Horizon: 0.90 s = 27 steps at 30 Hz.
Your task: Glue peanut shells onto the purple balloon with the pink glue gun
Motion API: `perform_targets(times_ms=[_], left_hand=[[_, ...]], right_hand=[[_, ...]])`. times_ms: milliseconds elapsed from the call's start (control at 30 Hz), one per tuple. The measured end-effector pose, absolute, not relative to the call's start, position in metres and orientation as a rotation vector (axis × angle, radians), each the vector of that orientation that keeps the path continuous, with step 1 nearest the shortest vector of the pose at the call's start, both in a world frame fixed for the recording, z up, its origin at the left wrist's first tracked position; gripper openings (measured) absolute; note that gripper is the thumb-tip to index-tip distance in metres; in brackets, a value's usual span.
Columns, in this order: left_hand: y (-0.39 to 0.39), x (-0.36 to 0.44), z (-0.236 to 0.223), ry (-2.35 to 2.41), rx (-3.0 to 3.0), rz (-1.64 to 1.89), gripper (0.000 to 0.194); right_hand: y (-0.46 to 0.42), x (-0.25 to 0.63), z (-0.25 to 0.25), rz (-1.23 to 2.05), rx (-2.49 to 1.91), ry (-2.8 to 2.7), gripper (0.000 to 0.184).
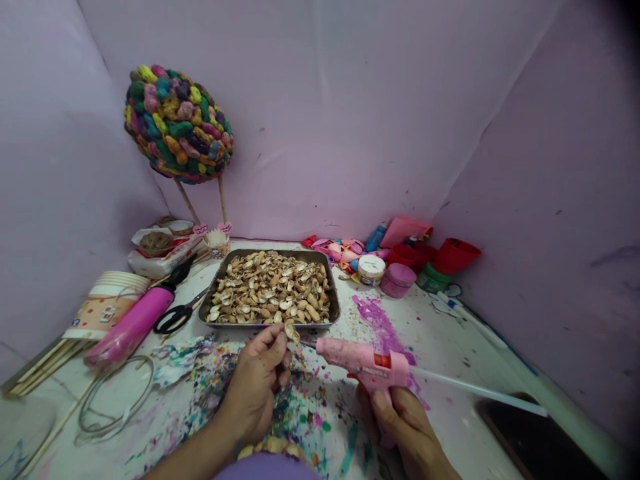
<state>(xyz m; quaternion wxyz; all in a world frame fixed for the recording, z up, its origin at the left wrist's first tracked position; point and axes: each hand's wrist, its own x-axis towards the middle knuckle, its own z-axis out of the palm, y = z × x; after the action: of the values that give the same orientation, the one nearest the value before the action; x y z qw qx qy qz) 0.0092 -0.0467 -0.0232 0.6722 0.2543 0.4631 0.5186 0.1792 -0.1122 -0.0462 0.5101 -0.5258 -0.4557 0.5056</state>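
Between thumb and fingers, my left hand pinches a peanut shell just in front of the metal tray's near rim. My right hand is wrapped round the handle of a pink glue gun, whose nozzle points left at the shell. A long clear glue stick juts from the gun's back. The metal tray holds a heap of peanut shells. At the bottom edge, a purple rounded thing with several shells along its top is partly cut off.
A ball of painted peanut shells stands on sticks at the back left. Scissors, a pink roll and paper cups lie left. Paint jars, balloons and red cups sit back right. A phone lies right.
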Motion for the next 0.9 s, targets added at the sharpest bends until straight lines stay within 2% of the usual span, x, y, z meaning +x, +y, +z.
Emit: perform_targets(times_ms=[900], left_hand=[[-0.0468,0.0088,-0.0297,1.056,0.624,1.137,0.032]], right_hand=[[-0.1125,0.1784,-0.0446,1.171,-1.338,-1.058,0.045]])
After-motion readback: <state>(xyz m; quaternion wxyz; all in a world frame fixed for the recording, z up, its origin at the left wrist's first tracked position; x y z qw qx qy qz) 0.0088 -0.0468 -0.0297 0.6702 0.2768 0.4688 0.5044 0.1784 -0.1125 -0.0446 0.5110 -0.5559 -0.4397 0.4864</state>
